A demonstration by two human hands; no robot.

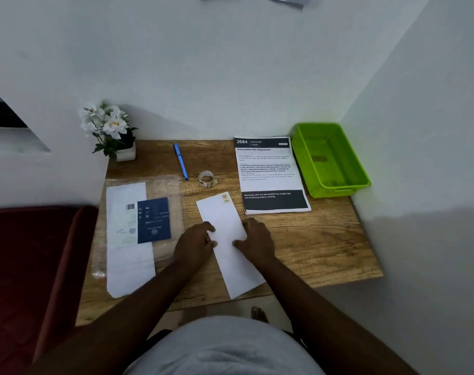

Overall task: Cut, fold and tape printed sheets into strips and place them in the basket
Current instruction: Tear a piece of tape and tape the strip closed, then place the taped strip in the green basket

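In the head view, a wooden table (325, 239) fills the middle of the frame, set into a corner of white walls. At the centre lies a long folded white sheet (227, 239), tilted so that its far end points to the upper left and its near end reaches over the front edge of the table; a small coloured mark is on its far end. The left hand (195, 243) rests on the left edge of this sheet with the fingers curled and the fingertips pressing on the paper, and the right hand (257, 239) does the same on the right edge, thumb and fingers bent down on the sheet; I cannot tell for sure if they pinch the paper or only press it flat. Right of centre, further back, a printed sheet (271, 174) with black bands at top and bottom lies flat. Just beside it, in the right corner, stands the green basket (363, 171). Above the folded sheet a small roll of tape (206, 178) is seen, and near it, to the left, a blue pen (181, 161). On the left of the table lies a clear plastic sleeve (165, 190) with white paper and a dark blue booklet (153, 220). In the upper left of the table stands a pot of white flowers (109, 128).
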